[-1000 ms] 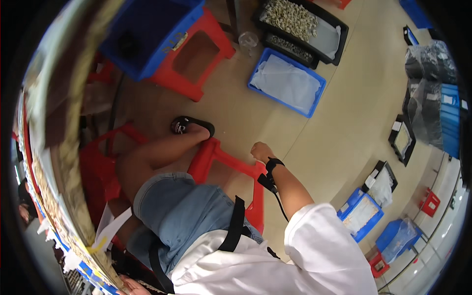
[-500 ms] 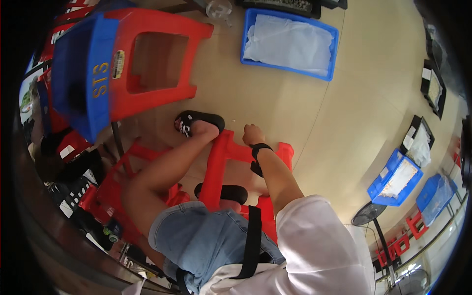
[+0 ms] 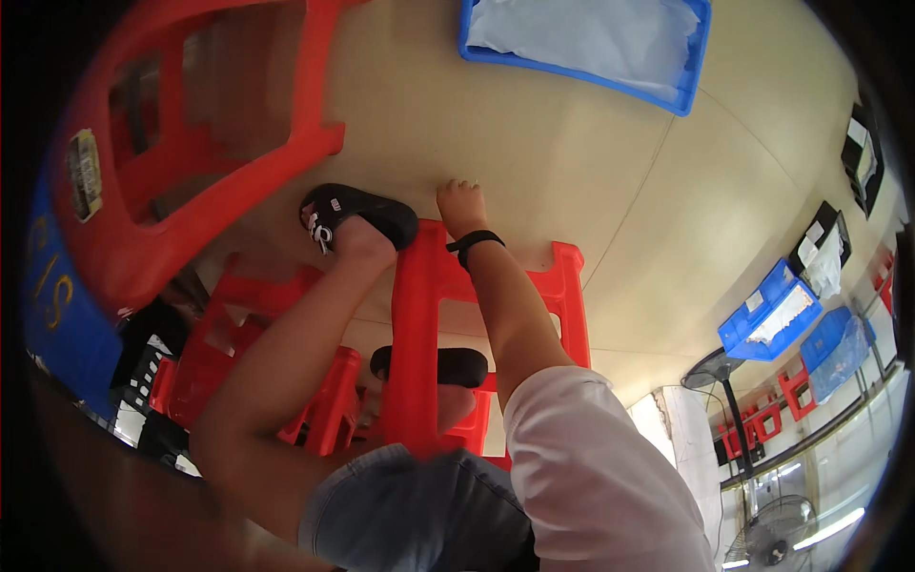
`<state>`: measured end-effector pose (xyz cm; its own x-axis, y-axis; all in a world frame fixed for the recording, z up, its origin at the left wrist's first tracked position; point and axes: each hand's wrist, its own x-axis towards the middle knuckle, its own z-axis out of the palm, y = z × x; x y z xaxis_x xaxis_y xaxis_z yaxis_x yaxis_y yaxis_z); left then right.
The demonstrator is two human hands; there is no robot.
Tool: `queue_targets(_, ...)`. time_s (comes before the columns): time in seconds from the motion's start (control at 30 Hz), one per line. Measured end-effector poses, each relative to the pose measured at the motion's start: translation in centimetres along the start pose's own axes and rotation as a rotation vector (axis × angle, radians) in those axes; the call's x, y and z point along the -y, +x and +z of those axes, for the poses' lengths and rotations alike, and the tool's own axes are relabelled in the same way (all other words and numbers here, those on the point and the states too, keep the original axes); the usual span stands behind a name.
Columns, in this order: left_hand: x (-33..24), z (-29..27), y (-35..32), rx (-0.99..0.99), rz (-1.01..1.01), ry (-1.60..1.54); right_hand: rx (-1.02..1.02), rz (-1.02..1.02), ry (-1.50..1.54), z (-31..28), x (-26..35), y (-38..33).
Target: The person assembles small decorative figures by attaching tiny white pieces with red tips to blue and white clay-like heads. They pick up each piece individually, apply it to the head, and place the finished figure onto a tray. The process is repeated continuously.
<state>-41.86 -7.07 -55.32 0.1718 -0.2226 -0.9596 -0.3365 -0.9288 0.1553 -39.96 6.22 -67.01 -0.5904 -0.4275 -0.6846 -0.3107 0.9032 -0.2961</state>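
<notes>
My right hand (image 3: pixel 463 207) reaches down close to the tiled floor (image 3: pixel 534 172), just past a red plastic stool (image 3: pixel 415 334). Its fingers are curled under with the back of the hand facing up, so whatever they may hold is hidden. A black band (image 3: pixel 474 243) circles the wrist, and the arm wears a white sleeve (image 3: pixel 591 458). Beside the hand, on its left, is my foot in a black sandal (image 3: pixel 367 212). My left hand does not show.
A blue tray (image 3: pixel 572 71) lined with white sheeting lies ahead on the floor. Another red stool (image 3: pixel 224 200), tipped with a blue part, stands at left. To the right are a blue bin (image 3: pixel 762 319), black trays (image 3: pixel 824 243) and a standing fan (image 3: pixel 777 534).
My right hand has moved forward and slightly left, and its fingers are curled at the floor. My view has shifted, with the tray nearer the top edge and the left stool larger.
</notes>
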Motion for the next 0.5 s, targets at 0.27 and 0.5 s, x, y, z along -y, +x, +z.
queue_targets(0.27, -2.2, -2.4, 4.6, 0.003, -0.031, 0.044, 0.006, -0.253, -0.243, 1.0, 1.4, 2.9)
queue_targets(0.5, -2.7, -1.9, 3.5, -0.001, -0.007, 0.004, -0.14, -0.566, -0.275, 1.2, -0.6, 1.5)
